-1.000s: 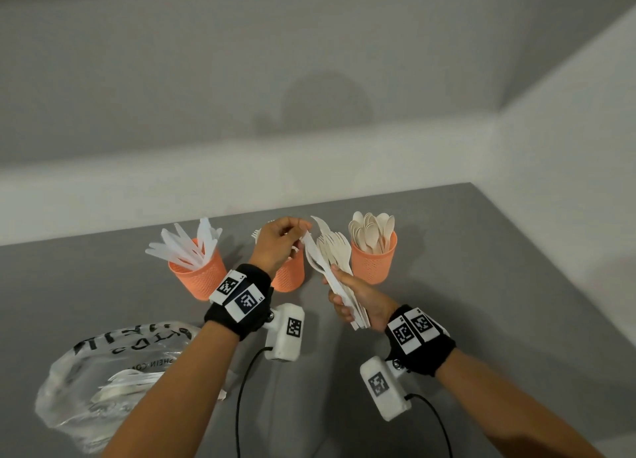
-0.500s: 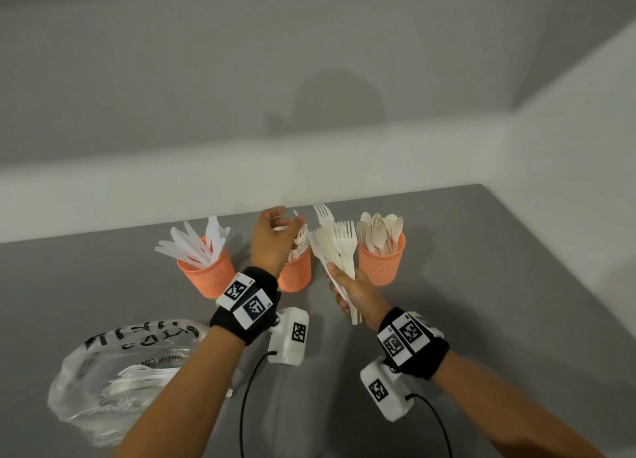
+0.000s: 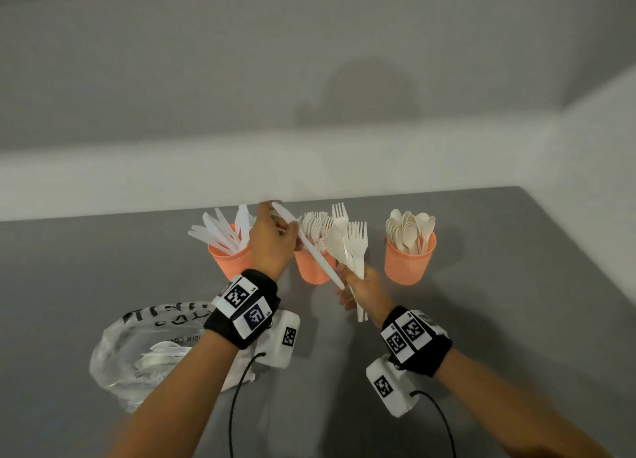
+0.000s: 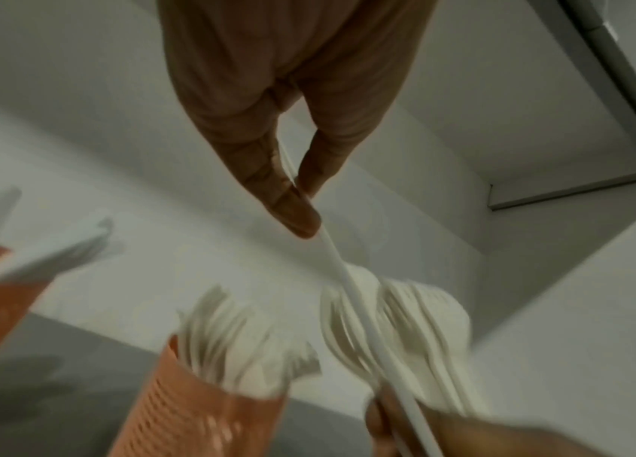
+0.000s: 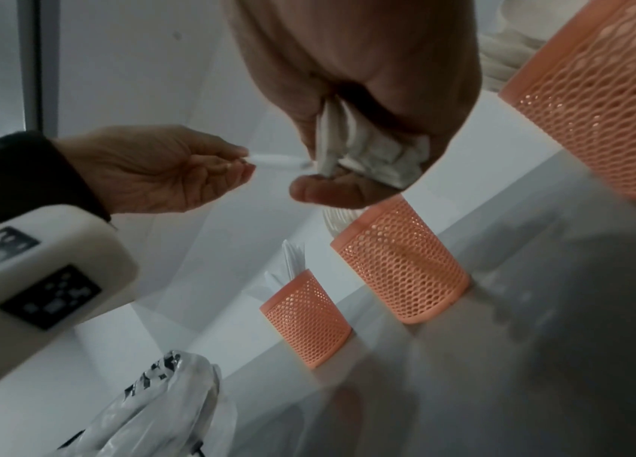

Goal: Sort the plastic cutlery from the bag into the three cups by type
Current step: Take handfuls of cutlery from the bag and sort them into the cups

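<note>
Three orange mesh cups stand in a row: knives in the left cup (image 3: 229,263), forks in the middle cup (image 3: 315,270), spoons in the right cup (image 3: 409,263). My left hand (image 3: 280,223) pinches the top of a white knife (image 3: 309,251) between the knife and fork cups. The knife slants down to my right hand's fingers. My right hand (image 3: 358,285) grips a bundle of forks (image 3: 356,247), upright in front of the fork cup. The left wrist view shows the fingertips (image 4: 300,213) pinching the knife (image 4: 341,272) edge-on. The right wrist view shows the gripped handles (image 5: 367,154).
A clear plastic bag (image 3: 148,351) with black print lies at the near left, more white cutlery inside it. The grey table (image 3: 516,285) ends at white walls behind the cups and on the right. Wrist-camera cables hang under both forearms.
My left hand has left the fork cup and now pinches a knife, drawn up and left from the right hand's bundle. The right hand has stayed in front of the fork cup.
</note>
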Motion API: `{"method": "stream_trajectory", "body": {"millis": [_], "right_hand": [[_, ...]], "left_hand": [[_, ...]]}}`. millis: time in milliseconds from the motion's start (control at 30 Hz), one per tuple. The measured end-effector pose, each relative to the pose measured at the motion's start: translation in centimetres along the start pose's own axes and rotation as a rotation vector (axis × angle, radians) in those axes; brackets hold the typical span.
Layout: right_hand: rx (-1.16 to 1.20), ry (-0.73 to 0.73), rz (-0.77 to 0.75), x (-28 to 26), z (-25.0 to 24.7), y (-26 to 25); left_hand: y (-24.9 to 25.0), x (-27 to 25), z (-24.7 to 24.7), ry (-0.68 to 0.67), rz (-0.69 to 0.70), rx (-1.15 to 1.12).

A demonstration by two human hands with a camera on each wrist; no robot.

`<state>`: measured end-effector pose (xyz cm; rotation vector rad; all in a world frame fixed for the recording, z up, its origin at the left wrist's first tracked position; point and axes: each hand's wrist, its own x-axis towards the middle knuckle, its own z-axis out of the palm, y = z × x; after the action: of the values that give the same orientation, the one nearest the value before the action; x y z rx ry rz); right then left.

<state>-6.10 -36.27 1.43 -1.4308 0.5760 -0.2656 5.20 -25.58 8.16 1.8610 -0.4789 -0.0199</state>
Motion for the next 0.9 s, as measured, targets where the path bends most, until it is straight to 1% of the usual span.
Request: {"method": "stream_trajectory", "body": {"millis": [100,200,233,300,367,467,567,700,800,900], "right_hand": [[0.003,-0.041,0.001,0.5,0.3,0.5],[-0.011,-0.104,0.037,1.1,0.6,0.5],[0.004,-0.13,0.06,1.2,0.7,0.4],[0.06,-0.189,0.107,1.3,0.9,0.0],[0.119,-0.233,0.148,1.4,1.1,-0.4],[0.163,-0.274,0.18,1.4,1.4,-0.8],[0.164,-0.305,0.198,1.4,1.5,-1.1],[0.181,-0.29,0.226,1.3,1.6,-1.4],[0.169,-0.319,0.212,0.9,1.5,-1.8],[0.197,-0.352,0.2,0.5,1.1,-1.9]], "left_hand": [[0.8,1.7,-3.5,0.129,0.109,-0.04],[0.9,4.0,-7.2,0.251,0.246,0.108],[0.6,4.7,-8.2,0.288,0.266,0.166],[-0.3,6.0,-9.7,0.366,0.262,0.275],[-1.5,6.9,-10.6,0.402,0.263,0.358],[-3.8,7.5,-10.7,0.336,0.265,0.436],[-6.1,7.6,-9.8,0.268,0.218,0.489],[-8.4,7.8,-8.4,0.18,0.134,0.52],[-9.2,7.9,-7.7,0.124,0.06,0.546],[-9.5,7.9,-7.1,0.063,0.04,0.595]]}}
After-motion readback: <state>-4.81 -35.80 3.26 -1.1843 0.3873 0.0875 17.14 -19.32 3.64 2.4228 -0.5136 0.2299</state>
